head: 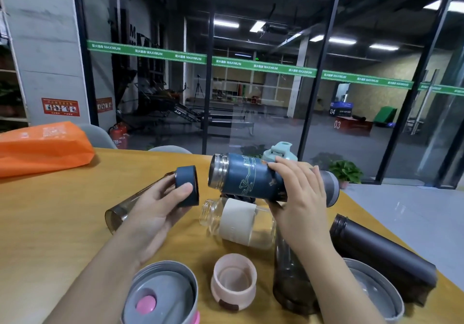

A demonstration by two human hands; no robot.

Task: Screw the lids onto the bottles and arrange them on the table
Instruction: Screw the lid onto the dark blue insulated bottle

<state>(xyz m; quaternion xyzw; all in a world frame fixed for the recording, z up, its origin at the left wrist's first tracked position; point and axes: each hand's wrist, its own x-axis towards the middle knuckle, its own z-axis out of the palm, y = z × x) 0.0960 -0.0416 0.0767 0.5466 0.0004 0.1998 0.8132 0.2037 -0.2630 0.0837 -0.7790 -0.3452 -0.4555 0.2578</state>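
Wooden table [62, 210], right hand [298, 193] gripping open blue bottle [248, 175], left hand [160, 198] pinching its lid [187, 185], empty glass bottle [238, 222] lying below.

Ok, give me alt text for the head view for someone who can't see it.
Above a wooden table, the right hand holds a dark blue bottle sideways while the left hand holds its matching blue lid beside the open mouth. More uncapped bottles and loose lids lie on the table below.
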